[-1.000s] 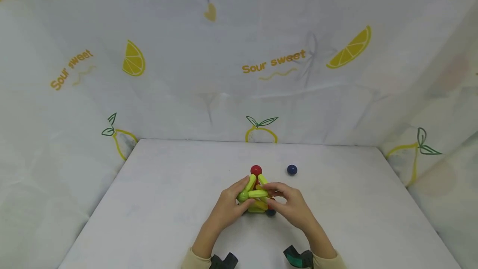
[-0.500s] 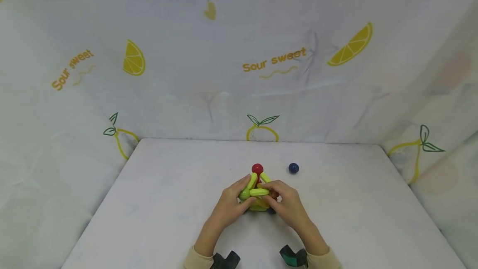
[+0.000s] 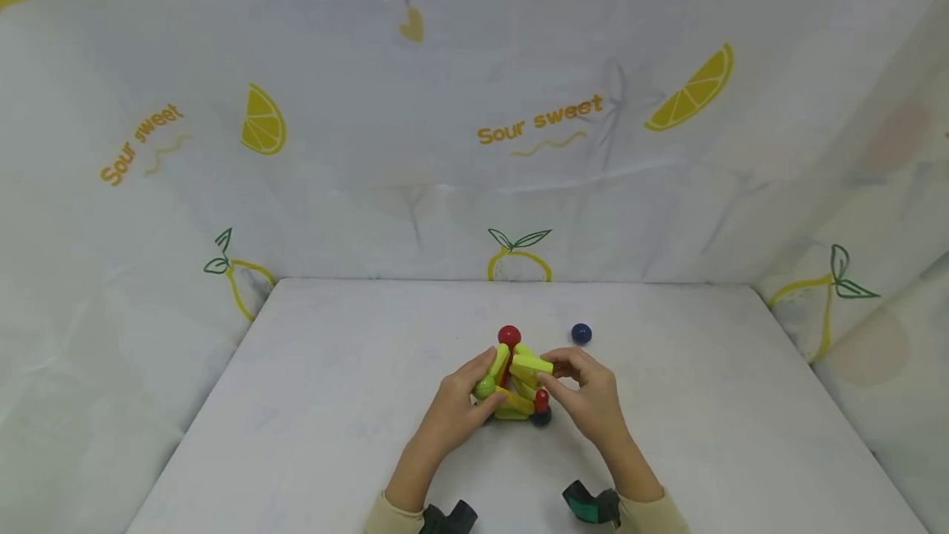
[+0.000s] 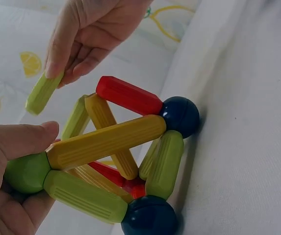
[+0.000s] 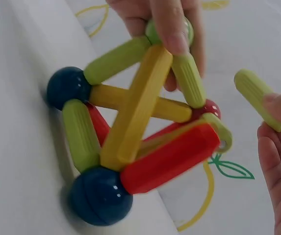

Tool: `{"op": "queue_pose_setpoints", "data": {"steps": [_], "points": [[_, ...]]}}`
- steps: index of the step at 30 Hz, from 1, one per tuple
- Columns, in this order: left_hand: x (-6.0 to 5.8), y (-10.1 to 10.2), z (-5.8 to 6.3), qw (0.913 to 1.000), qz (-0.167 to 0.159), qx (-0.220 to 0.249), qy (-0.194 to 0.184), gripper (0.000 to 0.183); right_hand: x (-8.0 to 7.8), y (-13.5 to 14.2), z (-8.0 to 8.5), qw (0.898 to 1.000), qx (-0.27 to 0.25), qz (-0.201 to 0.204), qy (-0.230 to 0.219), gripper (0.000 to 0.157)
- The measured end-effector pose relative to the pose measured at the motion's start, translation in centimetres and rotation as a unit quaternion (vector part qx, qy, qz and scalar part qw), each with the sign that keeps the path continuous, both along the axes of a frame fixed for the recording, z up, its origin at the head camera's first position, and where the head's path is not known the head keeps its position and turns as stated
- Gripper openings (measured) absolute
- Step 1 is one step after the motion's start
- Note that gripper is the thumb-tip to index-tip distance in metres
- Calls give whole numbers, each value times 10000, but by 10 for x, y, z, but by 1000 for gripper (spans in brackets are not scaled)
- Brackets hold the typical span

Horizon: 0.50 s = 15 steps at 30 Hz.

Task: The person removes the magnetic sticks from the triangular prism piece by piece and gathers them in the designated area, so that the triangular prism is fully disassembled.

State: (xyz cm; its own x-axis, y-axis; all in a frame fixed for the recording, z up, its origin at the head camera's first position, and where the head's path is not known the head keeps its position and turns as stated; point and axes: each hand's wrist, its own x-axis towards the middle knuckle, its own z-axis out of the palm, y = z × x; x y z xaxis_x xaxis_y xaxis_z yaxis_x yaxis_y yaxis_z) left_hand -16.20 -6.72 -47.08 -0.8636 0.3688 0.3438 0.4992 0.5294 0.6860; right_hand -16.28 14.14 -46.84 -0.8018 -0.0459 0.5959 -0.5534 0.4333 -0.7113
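A frame of magnetic rods and balls stands on the table, built from lime, yellow (image 4: 106, 142) and red rods (image 4: 130, 95). Dark blue balls (image 5: 101, 196) form its near lower corners, and a red ball (image 3: 509, 336) its far one. My left hand (image 3: 454, 409) grips the green ball (image 4: 27, 172) at the upper left corner, thumb across it. Between thumb and fingertips, my right hand (image 3: 593, 402) pinches a loose lime rod (image 5: 253, 95), held apart from the green ball. The right end of the red rod, above a blue ball, carries no ball.
A loose dark blue ball (image 3: 582, 334) lies on the white table (image 3: 334, 369), behind the right hand. White lemon-print cloth (image 3: 371, 147) hangs behind and at both sides of the table.
My right hand has moved right and slightly up, taking the lime rod away from the green ball it extended from. The left hand keeps its hold on the green ball.
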Motion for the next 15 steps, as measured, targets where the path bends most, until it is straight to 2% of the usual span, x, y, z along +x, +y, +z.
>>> {"op": "queue_pose_setpoints", "data": {"steps": [5,8,11,15], "points": [[-1,-1,0,10000,6,-12,-21,64,-7,17,-2,9990,-230,48,-391,27],[-1,-1,-2,10000,-58,-4,7,64,-12,32,-7,9971,-324,-90,-683,27],[-1,-1,-2,10000,-69,16,39,64,-18,51,-14,9924,-417,-436,-1077,27],[-2,-1,-1,10000,-35,-27,51,64,-25,76,-26,9803,-456,-956,-1668,31]]}}
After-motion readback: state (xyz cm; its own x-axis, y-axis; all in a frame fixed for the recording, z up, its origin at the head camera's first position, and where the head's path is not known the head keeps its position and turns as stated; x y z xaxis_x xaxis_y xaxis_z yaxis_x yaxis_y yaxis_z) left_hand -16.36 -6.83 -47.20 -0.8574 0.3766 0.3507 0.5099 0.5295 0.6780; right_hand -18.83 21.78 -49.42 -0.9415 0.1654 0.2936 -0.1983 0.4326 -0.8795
